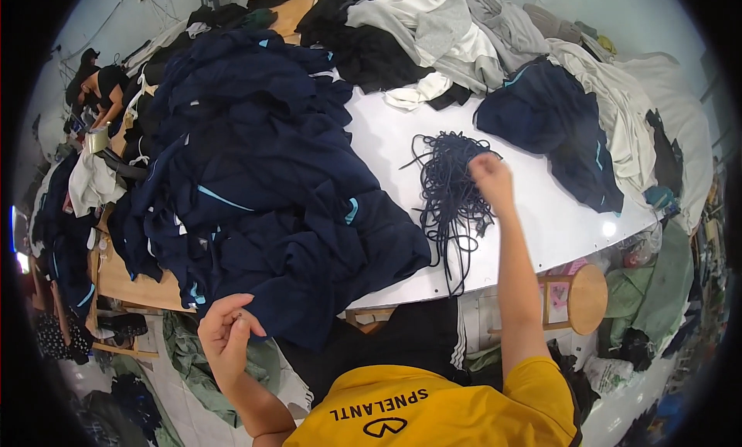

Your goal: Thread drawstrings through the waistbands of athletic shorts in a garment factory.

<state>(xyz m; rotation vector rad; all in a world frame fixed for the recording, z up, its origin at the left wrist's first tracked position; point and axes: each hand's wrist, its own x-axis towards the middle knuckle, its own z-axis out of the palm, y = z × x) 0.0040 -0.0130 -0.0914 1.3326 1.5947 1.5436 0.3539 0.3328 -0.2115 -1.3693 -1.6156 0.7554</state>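
Note:
A tangled heap of dark navy cords (452, 176) lies on the white tabletop, with loose ends trailing toward the front edge. My right hand (492, 180) is at the heap's right side, its fingers curled together in a pinch against the cords; the fingertips are slightly blurred. To the left spreads a big pile of navy garments (286, 169) with light blue trim. Just off the pile's near edge, my left hand (228, 335) is raised, thumb and fingers bent together around something small and dark that I cannot make out.
Another navy garment (553, 126) lies to the right of the cords. White and grey cloth (433, 30) is heaped at the back. A round wooden stool (587, 299) stands by the front right edge. Another person (108, 88) bends over at the far left. Green cloth (189, 354) lies below.

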